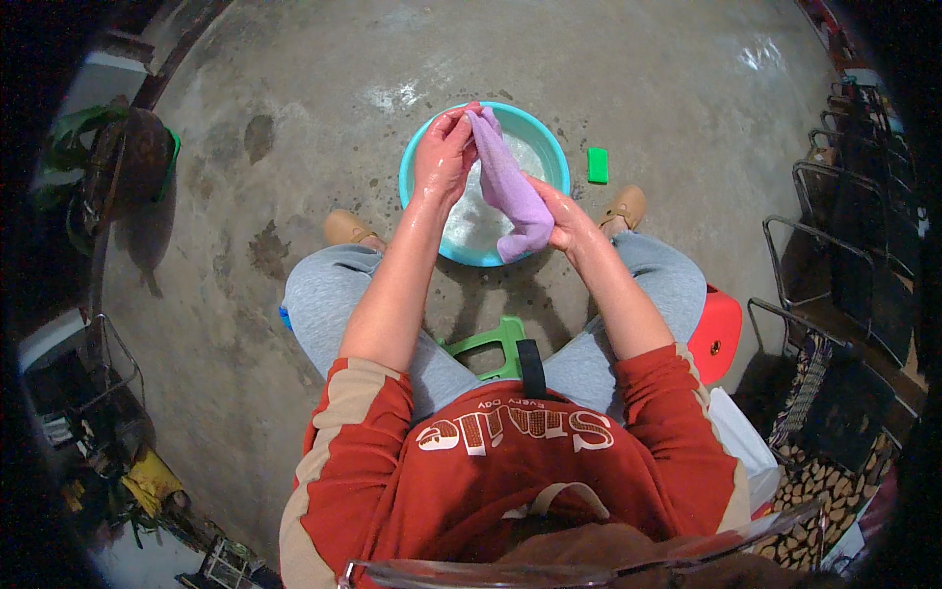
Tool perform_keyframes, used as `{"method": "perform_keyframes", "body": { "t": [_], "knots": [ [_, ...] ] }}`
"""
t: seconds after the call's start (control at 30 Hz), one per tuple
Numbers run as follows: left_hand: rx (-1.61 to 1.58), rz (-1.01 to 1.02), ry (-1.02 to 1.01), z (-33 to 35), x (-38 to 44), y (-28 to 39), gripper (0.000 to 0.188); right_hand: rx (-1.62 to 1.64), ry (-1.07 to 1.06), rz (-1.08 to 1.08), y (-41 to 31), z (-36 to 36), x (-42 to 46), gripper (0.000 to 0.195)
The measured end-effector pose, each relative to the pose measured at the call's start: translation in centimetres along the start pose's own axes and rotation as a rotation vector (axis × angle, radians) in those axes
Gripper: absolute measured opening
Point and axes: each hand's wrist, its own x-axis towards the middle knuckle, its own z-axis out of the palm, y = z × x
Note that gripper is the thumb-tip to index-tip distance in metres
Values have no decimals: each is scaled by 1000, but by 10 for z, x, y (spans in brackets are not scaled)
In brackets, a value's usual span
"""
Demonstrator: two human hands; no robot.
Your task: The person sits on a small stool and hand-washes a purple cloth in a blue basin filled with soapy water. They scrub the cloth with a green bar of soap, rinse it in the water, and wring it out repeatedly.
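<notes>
A wet-looking lilac cloth item (508, 177), perhaps a sock, hangs stretched between my hands above a turquoise basin (561, 158) that holds cloudy water. My left hand (447, 151) pinches its upper end near the basin's far rim, and the skin glistens. Lower down on the right, my right hand (556, 213) holds the other side of the fabric; some of its fingers are hidden behind the cloth. A green block (597, 166), possibly soap, lies on the concrete floor to the right of the basin.
Between my legs is a green plastic stool (508, 342). A red plastic object (715, 335) stands by my right knee. Metal-framed chairs (839, 177) line the right side, with stacked firewood (809, 493) below them. At the left stands a dark container with a green rim (173, 158).
</notes>
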Motion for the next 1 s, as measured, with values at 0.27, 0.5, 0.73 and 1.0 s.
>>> {"method": "perform_keyframes", "body": {
  "t": [0.27,0.5,0.73,1.0],
  "knots": [
    [306,-66,285,-19,-1,-21,30,49,-158,-197,-21,7,-15,37],
    [-73,-509,46,7,-15,-20,39,-79,-56,-360,-30,8,-19,37],
    [368,-143,-3,-2,-11,-24,32,-524,197,-714,-30,-3,-12,35],
    [-229,37,248,-12,-7,-1,36,-304,308,-967,-47,-12,-25,27]
  ]
}}
